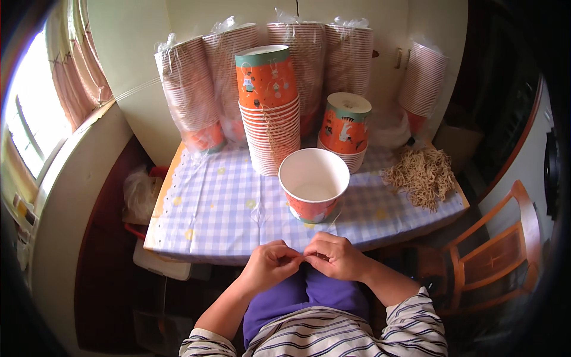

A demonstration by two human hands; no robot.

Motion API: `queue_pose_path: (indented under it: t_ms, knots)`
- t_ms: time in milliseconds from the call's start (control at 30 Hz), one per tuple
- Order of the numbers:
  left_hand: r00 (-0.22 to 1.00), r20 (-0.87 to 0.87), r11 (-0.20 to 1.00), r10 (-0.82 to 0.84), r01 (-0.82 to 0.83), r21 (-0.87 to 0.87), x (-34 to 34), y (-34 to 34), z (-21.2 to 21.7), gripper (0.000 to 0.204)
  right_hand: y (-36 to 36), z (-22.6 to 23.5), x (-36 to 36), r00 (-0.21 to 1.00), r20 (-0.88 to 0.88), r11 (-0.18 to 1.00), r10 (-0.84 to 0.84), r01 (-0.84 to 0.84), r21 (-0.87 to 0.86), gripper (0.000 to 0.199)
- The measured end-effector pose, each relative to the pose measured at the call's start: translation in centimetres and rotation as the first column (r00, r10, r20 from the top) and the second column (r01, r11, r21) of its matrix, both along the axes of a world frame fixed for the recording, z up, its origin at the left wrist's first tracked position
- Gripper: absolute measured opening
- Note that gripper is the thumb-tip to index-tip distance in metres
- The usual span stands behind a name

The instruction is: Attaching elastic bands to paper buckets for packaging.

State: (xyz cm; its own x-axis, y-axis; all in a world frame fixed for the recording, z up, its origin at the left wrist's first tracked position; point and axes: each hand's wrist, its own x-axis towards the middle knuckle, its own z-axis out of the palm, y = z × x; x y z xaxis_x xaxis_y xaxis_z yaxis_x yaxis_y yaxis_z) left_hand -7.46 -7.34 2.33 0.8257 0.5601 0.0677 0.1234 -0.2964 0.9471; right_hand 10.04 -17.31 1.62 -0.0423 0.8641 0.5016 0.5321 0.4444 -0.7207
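both hands, left hand (270, 262) and right hand (334, 256), pinch fingertips together on something too thin to make out below the cup (313, 184); best to keep it taut, i judge.

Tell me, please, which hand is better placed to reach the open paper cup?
Probably the right hand: it sits almost directly below the open paper cup, while the left hand is further to the side. Both hands are pinched together at the table edge.
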Motion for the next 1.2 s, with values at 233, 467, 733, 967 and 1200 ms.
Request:
queue_pose_path:
  t_ms: [233,467,733,967,1200]
  knots:
    - [0.989,0.149,0.943,-0.02,-0.031,0.332,0.6,0.3,2.4,0.012,-0.3,2.2,0.0,0.991,0.05,0.989,-0.123,0.119,0.088,0.015]
    - [0.973,0.229,0.837,-0.04,-0.093,0.539,2.6,1.9,5.0,0.009,2.0,4.0,2.0,0.931,0.295,0.923,-0.213,0.092,0.373,0.017]
    - [0.966,0.112,0.789,0.233,-0.255,0.56,8.8,11.5,4.7,0.032,8.2,6.7,10.0,0.913,0.248,0.941,-0.323,0.283,0.183,0.006]
    - [0.987,-0.125,0.933,0.105,-0.054,0.355,13.5,17.0,1.0,0.032,13.8,2.3,17.0,0.786,0.534,0.936,-0.312,0.35,0.032,0.009]
    - [0.983,-0.053,0.962,0.175,-0.159,0.223,13.1,17.0,0.2,0.03,13.2,2.6,16.0,0.853,0.483,0.956,-0.2,0.278,-0.095,0.008]
